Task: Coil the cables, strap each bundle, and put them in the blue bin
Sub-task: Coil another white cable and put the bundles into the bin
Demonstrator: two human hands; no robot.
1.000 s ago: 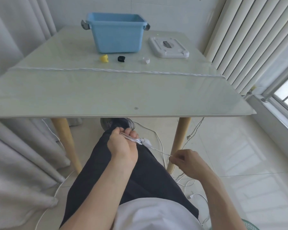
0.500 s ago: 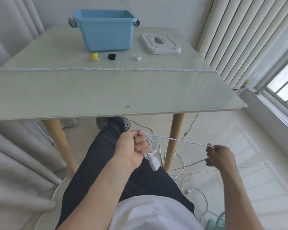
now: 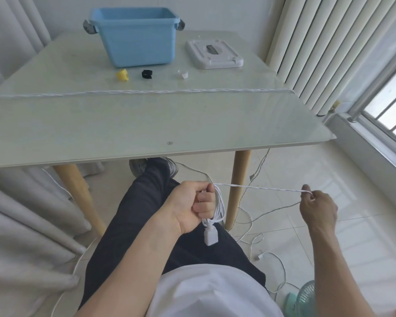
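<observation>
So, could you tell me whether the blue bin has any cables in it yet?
Cannot tell: only the far inner wall of the blue bin shows; its floor is hidden.

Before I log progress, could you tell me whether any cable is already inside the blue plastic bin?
Cannot tell: the blue plastic bin shows only its bare far inner wall, and its floor is hidden by the near wall.

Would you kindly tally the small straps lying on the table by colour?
Yellow strap: 1
Black strap: 1
White strap: 1
Total: 3
</observation>
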